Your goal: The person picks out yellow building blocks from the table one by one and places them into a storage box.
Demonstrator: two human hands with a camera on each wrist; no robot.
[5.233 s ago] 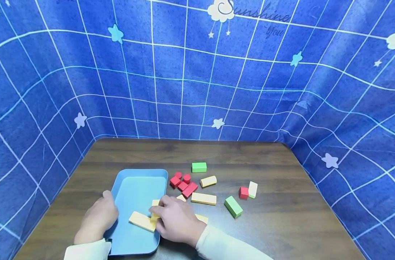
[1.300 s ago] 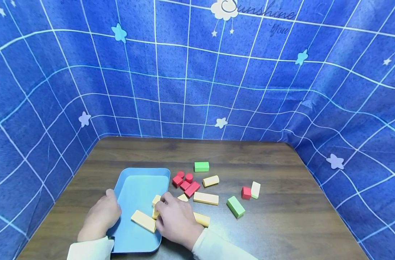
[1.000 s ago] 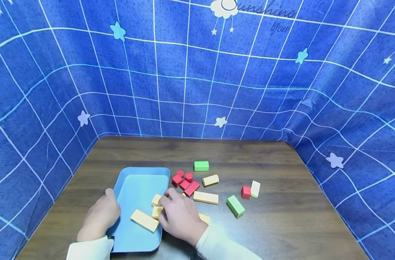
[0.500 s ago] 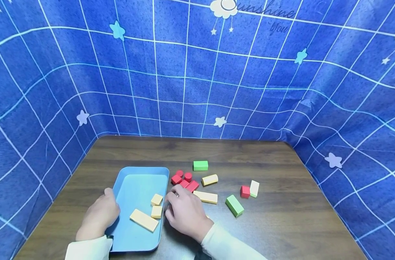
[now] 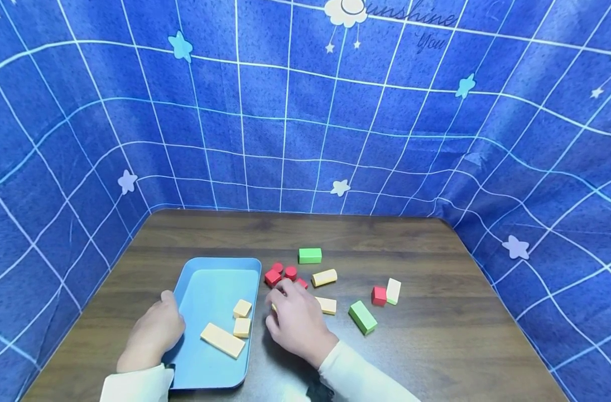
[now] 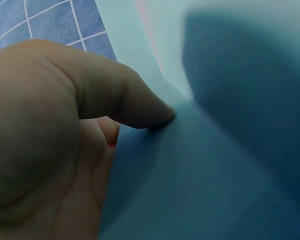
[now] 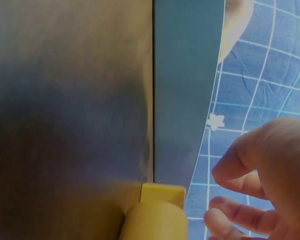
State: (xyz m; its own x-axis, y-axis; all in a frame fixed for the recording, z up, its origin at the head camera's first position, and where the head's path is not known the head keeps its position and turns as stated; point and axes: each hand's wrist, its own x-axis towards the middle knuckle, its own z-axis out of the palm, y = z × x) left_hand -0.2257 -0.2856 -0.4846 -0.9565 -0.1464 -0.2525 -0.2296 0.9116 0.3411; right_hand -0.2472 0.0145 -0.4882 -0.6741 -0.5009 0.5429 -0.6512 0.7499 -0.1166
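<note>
My left hand (image 5: 153, 334) grips the left wall of a blue tray (image 5: 205, 301), the thumb bent over onto the inner face in the left wrist view. In the tray lie a long yellow block (image 5: 222, 340) and two small yellow blocks (image 5: 242, 309), all near its right side. Just right of the tray, my right hand (image 5: 302, 324) is low over the table, fingers loosely bent. The right wrist view shows a gap between thumb and fingers, with a yellow cylinder (image 7: 157, 222) and a yellow block (image 7: 165, 192) beside it. A yellow piece peeks out at the fingertips in the head view.
Several red blocks (image 5: 273, 277) cluster beyond my right hand, which partly covers a long yellow block (image 5: 327, 305). Farther off are a yellow cylinder (image 5: 325, 277) and a green block (image 5: 309, 255). To the right lie another green block (image 5: 362, 317), a red cube (image 5: 379, 296) and a pale block (image 5: 393, 291).
My right hand has let go of a small yellow block in the tray and moved right, over the tray's wall to the table. My left hand has stayed on the tray.
</note>
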